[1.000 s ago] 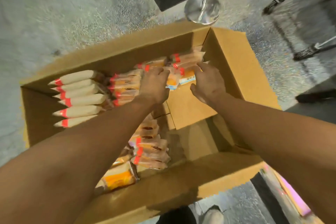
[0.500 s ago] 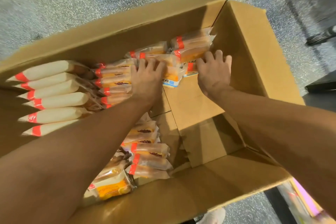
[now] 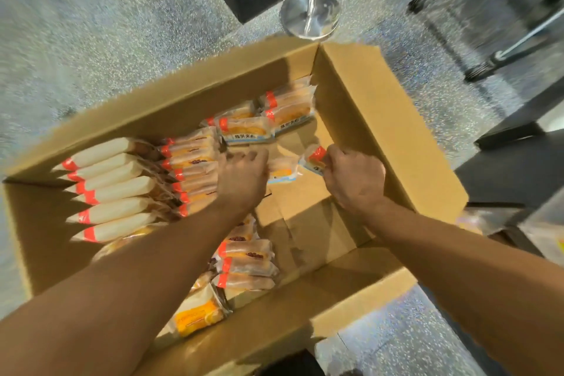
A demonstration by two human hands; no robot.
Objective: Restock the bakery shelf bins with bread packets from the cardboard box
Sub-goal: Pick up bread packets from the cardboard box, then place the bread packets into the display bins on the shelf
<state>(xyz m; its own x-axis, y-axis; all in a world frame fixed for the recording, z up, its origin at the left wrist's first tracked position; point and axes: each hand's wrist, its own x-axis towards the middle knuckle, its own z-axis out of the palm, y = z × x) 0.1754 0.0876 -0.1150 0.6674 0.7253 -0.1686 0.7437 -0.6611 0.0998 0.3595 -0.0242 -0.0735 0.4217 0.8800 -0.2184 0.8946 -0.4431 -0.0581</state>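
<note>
Open cardboard box (image 3: 393,131) on the floor — rows of orange-banded bread packets (image 3: 195,162) inside.

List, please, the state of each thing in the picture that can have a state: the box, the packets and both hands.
cardboard box: open, flaps up, partly emptied.
white packets: lying in a row at the box's left.
left hand: holding a packet.
right hand: gripping a red-banded packet.
packets at far corner: stacked, untouched.

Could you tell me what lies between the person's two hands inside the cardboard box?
In the head view, one bread packet lies on the box floor between the left hand and the right hand.
</note>
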